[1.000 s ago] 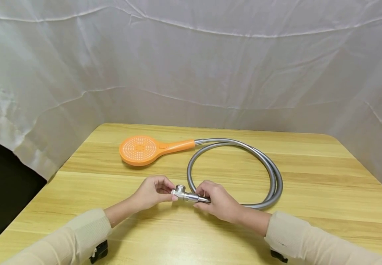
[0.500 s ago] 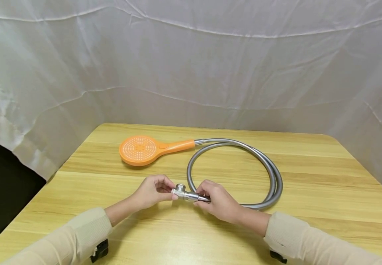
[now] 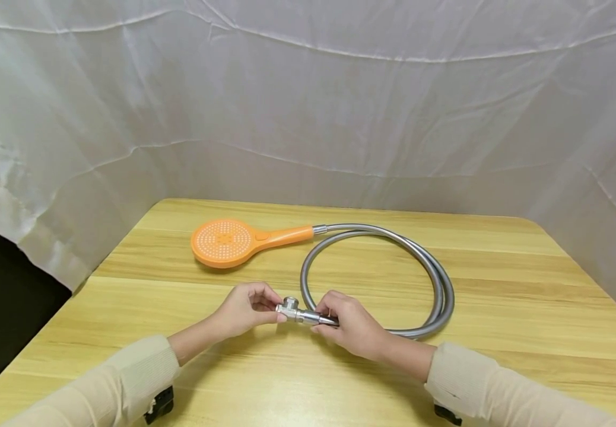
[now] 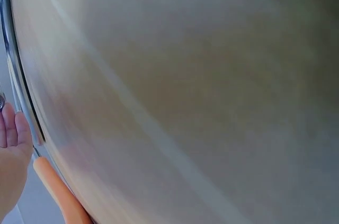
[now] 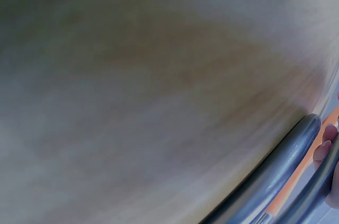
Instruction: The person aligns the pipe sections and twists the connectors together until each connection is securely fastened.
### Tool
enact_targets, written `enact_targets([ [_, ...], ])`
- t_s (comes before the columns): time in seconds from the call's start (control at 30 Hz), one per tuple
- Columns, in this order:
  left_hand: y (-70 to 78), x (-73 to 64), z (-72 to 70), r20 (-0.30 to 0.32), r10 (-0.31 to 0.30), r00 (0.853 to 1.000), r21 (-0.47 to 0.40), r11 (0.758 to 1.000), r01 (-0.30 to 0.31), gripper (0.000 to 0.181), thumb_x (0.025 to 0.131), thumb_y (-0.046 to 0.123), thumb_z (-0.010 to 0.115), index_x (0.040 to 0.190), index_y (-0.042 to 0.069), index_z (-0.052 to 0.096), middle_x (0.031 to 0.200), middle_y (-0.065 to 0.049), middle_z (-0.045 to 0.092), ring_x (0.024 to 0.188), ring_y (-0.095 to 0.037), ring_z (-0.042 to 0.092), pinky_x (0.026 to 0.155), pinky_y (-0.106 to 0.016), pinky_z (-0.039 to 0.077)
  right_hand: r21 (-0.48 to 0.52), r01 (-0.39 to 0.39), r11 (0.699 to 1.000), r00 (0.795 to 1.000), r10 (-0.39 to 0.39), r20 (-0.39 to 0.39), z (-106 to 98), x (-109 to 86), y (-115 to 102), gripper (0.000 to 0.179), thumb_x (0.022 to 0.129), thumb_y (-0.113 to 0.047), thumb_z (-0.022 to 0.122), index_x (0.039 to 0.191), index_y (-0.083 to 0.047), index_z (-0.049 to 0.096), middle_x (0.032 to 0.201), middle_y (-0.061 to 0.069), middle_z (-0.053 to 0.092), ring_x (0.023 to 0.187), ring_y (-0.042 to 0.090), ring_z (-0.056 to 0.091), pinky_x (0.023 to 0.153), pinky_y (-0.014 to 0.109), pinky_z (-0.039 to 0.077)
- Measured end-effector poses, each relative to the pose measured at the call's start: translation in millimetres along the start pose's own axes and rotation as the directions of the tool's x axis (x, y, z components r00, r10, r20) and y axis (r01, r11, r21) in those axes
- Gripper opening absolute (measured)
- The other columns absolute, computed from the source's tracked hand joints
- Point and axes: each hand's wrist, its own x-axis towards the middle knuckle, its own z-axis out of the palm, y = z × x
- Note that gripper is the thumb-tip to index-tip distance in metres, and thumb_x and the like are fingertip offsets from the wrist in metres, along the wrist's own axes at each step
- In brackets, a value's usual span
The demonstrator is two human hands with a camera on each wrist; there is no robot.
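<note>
My left hand (image 3: 245,309) pinches a small chrome angled valve fitting (image 3: 290,308) between thumb and fingertips, its short round outlet pointing up. From the right, my right hand (image 3: 352,323) grips the metal end connector (image 3: 310,317) of a grey shower hose (image 3: 441,284). Fitting and connector meet end to end in a line, held low over the table. Behind the hands lies an orange shower head (image 3: 224,242), spray face up, joined by its handle to the hose's other end. At the left wrist view's edge, the left hand (image 4: 16,139) shows only partly.
The hose lies in a wide loop (image 3: 308,267) on the wooden table (image 3: 527,296), right of centre. White cloth (image 3: 340,118) hangs behind and along both sides. A dark gap (image 3: 9,308) shows beyond the table's left edge.
</note>
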Motion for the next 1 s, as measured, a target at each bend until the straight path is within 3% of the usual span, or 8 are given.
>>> enact_targets([
  [1.0, -1.6, 2.9, -1.6, 0.025, 0.012, 1.0, 0.027, 1.0, -0.013, 0.026, 0.076, 0.009, 0.075, 0.093, -0.006, 0.062, 0.09, -0.017, 0.066, 0.078, -0.014, 0.061, 0.072, -0.02, 0.055, -0.004, 0.001, 1.0, 1.0, -0.001, 0.018, -1.6, -2.6, -0.9, 0.008, 0.085, -0.017, 0.066, 0.087, -0.01, 0.066, 0.077, -0.005, 0.054, 0.064, 0.0, 0.043, 0.051, 0.015, 0.043],
])
